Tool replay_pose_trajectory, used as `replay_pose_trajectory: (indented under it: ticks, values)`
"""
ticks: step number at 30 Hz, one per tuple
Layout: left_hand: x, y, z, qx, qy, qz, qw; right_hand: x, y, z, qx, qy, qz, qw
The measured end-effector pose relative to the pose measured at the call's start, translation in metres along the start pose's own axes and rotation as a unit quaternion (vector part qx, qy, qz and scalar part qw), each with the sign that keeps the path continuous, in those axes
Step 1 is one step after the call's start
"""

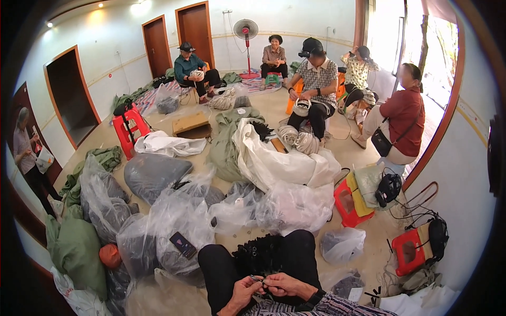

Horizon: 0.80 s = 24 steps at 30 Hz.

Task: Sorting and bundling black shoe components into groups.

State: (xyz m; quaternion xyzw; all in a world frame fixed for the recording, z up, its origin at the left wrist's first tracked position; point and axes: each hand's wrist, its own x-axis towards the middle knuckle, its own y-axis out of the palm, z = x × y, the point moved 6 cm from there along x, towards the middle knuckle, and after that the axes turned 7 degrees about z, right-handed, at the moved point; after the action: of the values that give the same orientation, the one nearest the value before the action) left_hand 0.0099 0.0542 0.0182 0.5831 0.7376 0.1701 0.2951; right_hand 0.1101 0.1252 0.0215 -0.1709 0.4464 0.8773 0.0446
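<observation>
One small dark piece (257, 278) sits between two hands, over one black heap (258, 254) on the lap. Near left, one phone (183, 245) lies on a clear bag (185, 221); near right stand two red stools (405, 259). One white label (355, 294) lies near right, any writing too small to read. Left hand (242, 295) and right hand (289, 287) have their fingers together, clamped on the piece, whose exact shape they partly hide
</observation>
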Motion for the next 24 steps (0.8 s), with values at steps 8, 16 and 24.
replay_pose_trajectory:
  ticks: [8,16,24]
  values:
    - [0.01,-0.003,0.005,-0.04,-0.01,-0.003,0.999,-0.002,0.001,0.007,-0.02,-0.003,-0.014,1.0]
    - [-0.001,-0.006,0.001,-0.04,0.013,-0.005,0.999,0.01,-0.001,0.003,-0.098,0.011,-0.047,0.994]
    - [-0.008,0.02,-0.022,0.001,0.024,-0.018,1.0,-0.007,0.033,0.02,-0.136,-0.014,-0.117,0.984]
